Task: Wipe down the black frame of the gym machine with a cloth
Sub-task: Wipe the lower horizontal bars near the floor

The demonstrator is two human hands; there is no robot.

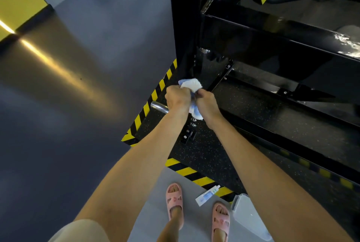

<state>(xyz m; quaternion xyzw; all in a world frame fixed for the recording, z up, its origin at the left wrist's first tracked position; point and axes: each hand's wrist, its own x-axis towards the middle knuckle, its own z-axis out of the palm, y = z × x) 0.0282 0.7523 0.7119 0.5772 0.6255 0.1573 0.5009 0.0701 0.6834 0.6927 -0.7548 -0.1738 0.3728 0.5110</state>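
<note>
Both hands met at the centre of the picture, the left hand [178,98] and right hand [206,103] each curled tightly round the white-and-blue cloth [191,84], which was bunched between them. The double grip most likely served to gather the fabric into a firm pad before pressing it to the metal. The cloth's long axis ran from top to bottom of the picture: its wadded end pointed up, at or just beside the foot of the black upright [183,27] – contact could not be confirmed – while its loose tail hung down between the wrists. The upright rose to the top edge, and a black crossbeam [272,33] ran off to the right, its surface shiny near the right edge. A chrome peg [158,106] projected leftward just beside the left wrist, over the speckled rubber mat [204,154] with its yellow-and-black striped border [153,95]. Near the pink slippers [174,200] at lower centre lay a small tube [207,195] and a translucent container [245,214] – within reach, presumably as cleaning supplies.
</note>
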